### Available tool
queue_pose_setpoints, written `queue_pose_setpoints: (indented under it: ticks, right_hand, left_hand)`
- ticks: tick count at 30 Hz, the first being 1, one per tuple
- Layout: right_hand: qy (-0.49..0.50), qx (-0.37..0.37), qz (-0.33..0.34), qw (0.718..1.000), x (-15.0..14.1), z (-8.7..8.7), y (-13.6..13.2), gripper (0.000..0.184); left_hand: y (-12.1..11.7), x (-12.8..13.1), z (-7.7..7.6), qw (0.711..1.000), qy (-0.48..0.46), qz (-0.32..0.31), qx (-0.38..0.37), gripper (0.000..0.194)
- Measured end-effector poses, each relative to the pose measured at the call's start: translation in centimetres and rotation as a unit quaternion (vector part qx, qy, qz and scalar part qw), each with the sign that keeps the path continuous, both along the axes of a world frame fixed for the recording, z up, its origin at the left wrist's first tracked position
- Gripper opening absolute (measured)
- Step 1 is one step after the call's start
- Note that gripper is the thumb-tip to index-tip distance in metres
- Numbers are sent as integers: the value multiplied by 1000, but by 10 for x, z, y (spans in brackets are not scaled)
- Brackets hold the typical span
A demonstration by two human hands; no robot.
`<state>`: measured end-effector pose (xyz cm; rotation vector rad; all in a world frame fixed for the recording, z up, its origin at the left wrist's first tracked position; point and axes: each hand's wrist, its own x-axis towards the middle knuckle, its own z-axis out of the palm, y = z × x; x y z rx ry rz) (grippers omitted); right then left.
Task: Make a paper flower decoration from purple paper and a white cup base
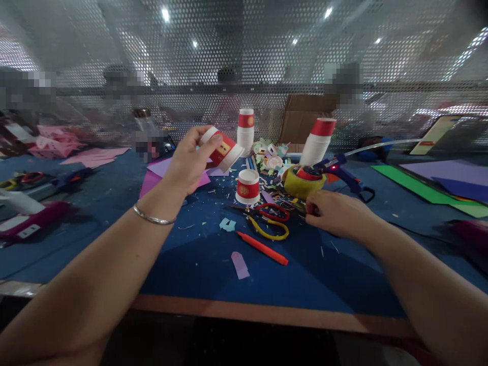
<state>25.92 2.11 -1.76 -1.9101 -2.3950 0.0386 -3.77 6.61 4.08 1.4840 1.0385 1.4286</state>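
My left hand (190,162) is raised above the blue table (190,264) and grips a red and white paper cup (223,150), tilted on its side. My right hand (335,213) rests low on the table with its fingers curled, pinching among small scraps beside the scissors (269,219); what it holds is too small to make out. An upside-down cup (247,187) stands between the two hands. An orange-red marker (263,248) lies in front of the scissors.
A stack of cups (246,131) and a leaning stack (318,141) stand at the back. A yellow tape roll (303,184), a blue glue gun (343,173), paper scraps, coloured sheets (430,188) and a perforated screen surround the work area.
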Motion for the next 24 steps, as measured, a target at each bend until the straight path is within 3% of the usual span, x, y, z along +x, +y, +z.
queue_pose_setpoints:
  ticks: [3, 6, 11, 16, 18, 21, 24]
  right_hand:
    - [2, 10, -14, 1000, -2, 0, 0, 12]
    - [22, 25, -17, 999, -1, -1, 3, 16]
    - [99, 41, -16, 994, 4, -5, 14, 16]
    - [200, 71, 1, 977, -2, 2, 16, 17]
    - [261, 74, 12, 962, -10, 9, 13, 18]
    - [405, 45, 49, 912, -27, 22, 9, 17]
    - [431, 12, 88, 898, -45, 28, 7, 15]
  left_hand:
    - [-23, 24, -3, 994, -64, -38, -75, 22]
    - [-44, 42, -19, 986, -59, -89, -125, 21]
    - [-57, 47, -39, 994, 16, -92, -58, 41]
    - [-53, 37, -40, 987, 20, -126, -96, 62]
    - [-53, 35, -38, 982, 19, -149, -113, 57]
    - [-56, 34, -36, 978, -20, -163, -126, 46]
    - [-58, 35, -34, 968, -80, -189, -144, 53]
